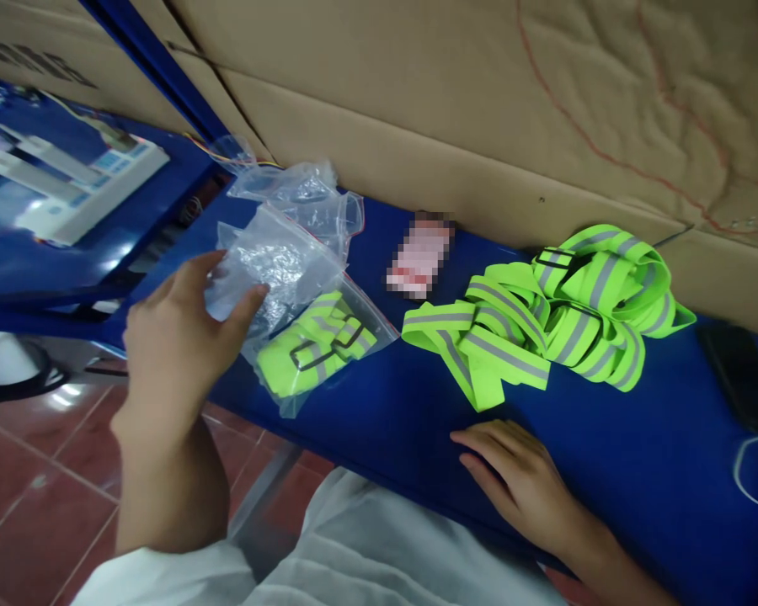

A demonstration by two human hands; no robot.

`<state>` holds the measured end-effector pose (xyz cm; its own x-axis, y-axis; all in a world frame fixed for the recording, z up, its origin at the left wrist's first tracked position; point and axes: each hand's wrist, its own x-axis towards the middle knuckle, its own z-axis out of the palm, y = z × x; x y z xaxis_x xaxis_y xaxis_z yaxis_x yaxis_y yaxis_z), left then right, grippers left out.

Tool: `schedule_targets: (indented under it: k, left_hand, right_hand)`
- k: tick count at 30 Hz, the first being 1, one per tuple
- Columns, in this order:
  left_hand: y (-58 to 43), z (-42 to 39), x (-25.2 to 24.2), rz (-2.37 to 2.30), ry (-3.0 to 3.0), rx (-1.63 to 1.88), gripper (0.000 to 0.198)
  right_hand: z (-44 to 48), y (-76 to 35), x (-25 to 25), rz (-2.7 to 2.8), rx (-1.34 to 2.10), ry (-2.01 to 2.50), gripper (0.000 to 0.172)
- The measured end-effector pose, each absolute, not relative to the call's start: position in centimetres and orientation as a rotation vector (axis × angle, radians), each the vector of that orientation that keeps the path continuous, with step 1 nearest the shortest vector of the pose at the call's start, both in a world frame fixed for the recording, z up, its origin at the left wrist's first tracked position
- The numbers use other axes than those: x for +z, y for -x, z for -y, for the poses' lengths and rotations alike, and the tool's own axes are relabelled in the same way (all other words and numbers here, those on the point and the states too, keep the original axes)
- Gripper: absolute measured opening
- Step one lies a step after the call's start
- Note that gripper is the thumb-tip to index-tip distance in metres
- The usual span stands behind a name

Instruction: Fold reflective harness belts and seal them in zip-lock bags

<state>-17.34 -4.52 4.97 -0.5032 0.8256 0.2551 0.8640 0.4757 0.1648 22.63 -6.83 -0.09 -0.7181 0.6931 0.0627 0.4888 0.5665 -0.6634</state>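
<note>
Plastic bags lay on the table just right of the left hand, a strap bundle inside one. A heap of straps lay beyond the right hand; a power strip, beyond and left of the left hand.

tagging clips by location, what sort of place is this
Probably a workshop or similar workplace: loose yellow-green straps lie on a blue table beside clear plastic bags, and a white power strip stands on another blue surface.

Left hand: some fingers hidden
Pinkish rectangle: pixelated, unreadable
Carton lettering: blurred
White cable: cut by right edge
</note>
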Motion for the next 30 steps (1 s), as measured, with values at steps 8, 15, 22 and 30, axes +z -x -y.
schedule_targets:
  k: [8,15,22,30]
  left_hand:
    - [15.3,5.3,5.4,2.383,1.446,-0.541,0.073]
    - [8.8,5.5,6.0,1.901,2.026,-0.768,0.051]
    - [1.4,2.1,2.5,1.448,2.692,-0.319,0.065]
    - [0.6,2.2,0.0,1.507,2.776,-0.424,0.069]
  right_hand:
    - [6.8,-22.9,0.1,2.375,0.808,0.906,0.029]
    - [5.5,-23.8,0.2,2.115,0.36,1.369,0.045]
    - [5.2,-23.3,-0.5,2.217,0.356,1.494,0.064]
    - [5.1,-23.8,0.3,2.177,0.332,1.49,0.047]
